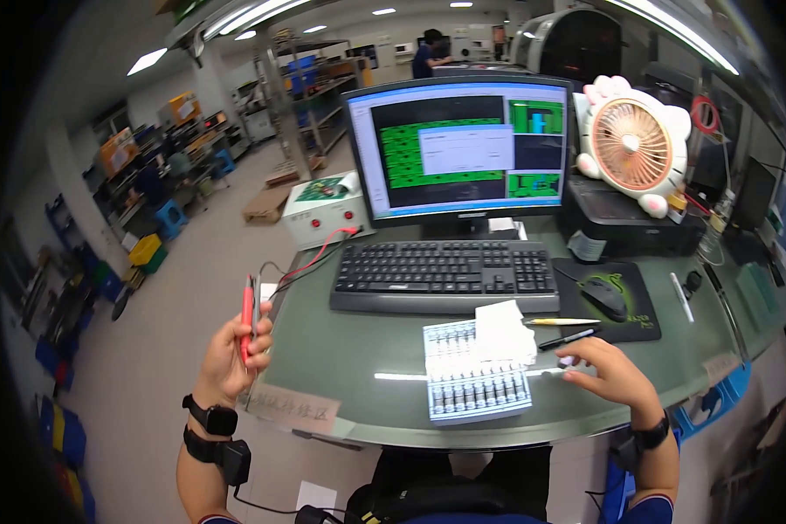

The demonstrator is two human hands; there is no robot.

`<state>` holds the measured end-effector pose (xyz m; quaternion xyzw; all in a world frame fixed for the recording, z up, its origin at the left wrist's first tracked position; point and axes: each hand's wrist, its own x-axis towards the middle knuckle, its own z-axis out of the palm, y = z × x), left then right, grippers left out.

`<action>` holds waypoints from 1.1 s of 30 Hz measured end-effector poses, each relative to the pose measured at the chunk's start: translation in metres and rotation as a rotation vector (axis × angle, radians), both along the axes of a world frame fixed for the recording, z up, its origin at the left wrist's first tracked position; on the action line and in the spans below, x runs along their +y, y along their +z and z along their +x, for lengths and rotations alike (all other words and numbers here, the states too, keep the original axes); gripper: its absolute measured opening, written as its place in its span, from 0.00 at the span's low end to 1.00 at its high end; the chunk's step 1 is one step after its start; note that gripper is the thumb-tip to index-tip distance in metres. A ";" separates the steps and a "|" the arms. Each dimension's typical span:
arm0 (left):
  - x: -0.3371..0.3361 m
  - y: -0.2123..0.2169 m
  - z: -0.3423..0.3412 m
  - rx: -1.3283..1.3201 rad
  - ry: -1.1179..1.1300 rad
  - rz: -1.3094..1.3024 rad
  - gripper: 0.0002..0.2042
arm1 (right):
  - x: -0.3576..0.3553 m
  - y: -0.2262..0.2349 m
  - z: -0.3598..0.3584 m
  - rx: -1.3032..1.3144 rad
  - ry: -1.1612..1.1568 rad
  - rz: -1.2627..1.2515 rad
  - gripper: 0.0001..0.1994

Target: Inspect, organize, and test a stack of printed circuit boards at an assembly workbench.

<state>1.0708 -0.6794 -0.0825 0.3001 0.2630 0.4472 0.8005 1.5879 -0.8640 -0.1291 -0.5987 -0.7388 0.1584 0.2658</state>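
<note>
My left hand [236,349] is raised beyond the table's left edge, closed around a red test probe [247,319] and a dark probe [256,301] beside it. Thin red and black leads run toward a white box. My right hand [610,374] hovers over the table's right part, thumb and forefinger curved around a small dark-and-white piece [567,361], too small to name. Left of it lies a white tray [480,410] with rows of small cylindrical parts. Crumpled white paper [504,334] covers part of the tray. A black pen [568,339] and a yellow-and-white pen-like tool [563,321] lie just beyond the fingers.
Behind the tray stand a black keyboard [445,278] and a monitor [463,148] showing green circuit-board pictures. The white box [323,212] bears a green circuit board. A mouse [604,297] rests on a black pad. A cat-shaped fan [630,144] tops a dark machine [637,225]. A person works far back.
</note>
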 end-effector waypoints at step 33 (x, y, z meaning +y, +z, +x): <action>0.051 -0.088 0.196 0.275 -0.463 0.313 0.28 | 0.027 0.004 -0.061 0.092 -0.110 -0.027 0.18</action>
